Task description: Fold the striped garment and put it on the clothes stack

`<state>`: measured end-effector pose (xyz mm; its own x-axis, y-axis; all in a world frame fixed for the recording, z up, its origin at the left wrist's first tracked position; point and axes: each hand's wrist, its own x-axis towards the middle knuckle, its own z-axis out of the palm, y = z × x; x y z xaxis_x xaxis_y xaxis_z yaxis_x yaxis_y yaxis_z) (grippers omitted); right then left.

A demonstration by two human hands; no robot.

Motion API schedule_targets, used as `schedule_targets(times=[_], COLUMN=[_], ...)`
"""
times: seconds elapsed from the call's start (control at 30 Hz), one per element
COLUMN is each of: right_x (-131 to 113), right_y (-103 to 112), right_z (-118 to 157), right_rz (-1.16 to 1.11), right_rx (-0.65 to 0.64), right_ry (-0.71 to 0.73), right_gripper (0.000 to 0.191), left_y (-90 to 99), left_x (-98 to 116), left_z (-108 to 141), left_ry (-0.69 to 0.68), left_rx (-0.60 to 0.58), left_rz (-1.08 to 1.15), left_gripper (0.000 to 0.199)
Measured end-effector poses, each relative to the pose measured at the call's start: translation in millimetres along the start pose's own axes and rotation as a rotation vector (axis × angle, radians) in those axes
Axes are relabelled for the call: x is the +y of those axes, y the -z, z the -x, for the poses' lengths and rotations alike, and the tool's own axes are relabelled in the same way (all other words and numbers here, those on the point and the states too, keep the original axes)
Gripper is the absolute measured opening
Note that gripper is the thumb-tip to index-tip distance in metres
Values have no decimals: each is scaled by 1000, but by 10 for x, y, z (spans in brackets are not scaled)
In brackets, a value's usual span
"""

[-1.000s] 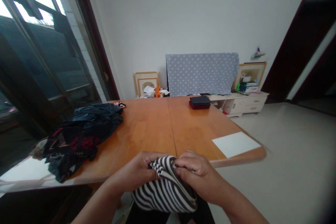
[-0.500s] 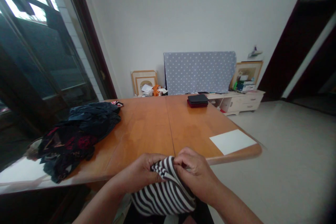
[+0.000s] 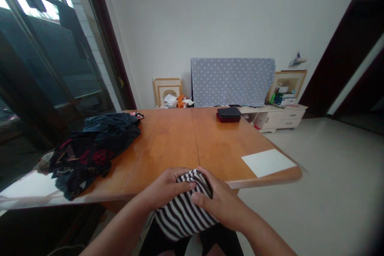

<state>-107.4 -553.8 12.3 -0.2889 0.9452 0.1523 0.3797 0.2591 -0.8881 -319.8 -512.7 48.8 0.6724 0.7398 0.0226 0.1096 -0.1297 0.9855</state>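
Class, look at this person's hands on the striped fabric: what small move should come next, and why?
Probably lay the striped fabric on the wooden table: the left hand and right hand hold it bunched right at the table's edge.

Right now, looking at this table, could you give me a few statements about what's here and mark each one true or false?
1. The left hand and the right hand are both on a striped cloth. True.
2. A white sheet lies right beside the pile of dark clothes. False: it lies near the table's right corner, with bare wood between it and the pile.
3. A flat black item rests on a dark red one. True.
4. The polka-dot cloth lies flat on the wooden table. False: it stands upright behind the table.
5. The pile of dark clothes is on the table's left side. True.
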Motion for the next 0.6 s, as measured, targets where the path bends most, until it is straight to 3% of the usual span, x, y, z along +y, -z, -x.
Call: schedule_targets(times=[0.2, 0.3, 0.4, 0.5, 0.6], right_x=[51, 114, 162, 206, 257], right_y=[-70, -9, 37, 49, 41], right_z=[-65, -49, -27, -39, -74], right_rz=[-171, -337, -585, -784, -839], right_rx=[53, 86, 176, 272, 377], right_ry=[67, -11, -186, -346, -408], right_gripper=[40, 42, 49, 56, 63], left_y=[95, 200, 230, 140, -17], left_x=[-150, -255, -373, -453, -455], left_z=[-51, -25, -2, 20, 57], left_ry=[91, 212, 236, 205, 124], left_rx=[84, 29, -31, -55, -17], left_rz=[90, 371, 644, 792, 817], left_gripper=[40, 60, 83, 96, 95])
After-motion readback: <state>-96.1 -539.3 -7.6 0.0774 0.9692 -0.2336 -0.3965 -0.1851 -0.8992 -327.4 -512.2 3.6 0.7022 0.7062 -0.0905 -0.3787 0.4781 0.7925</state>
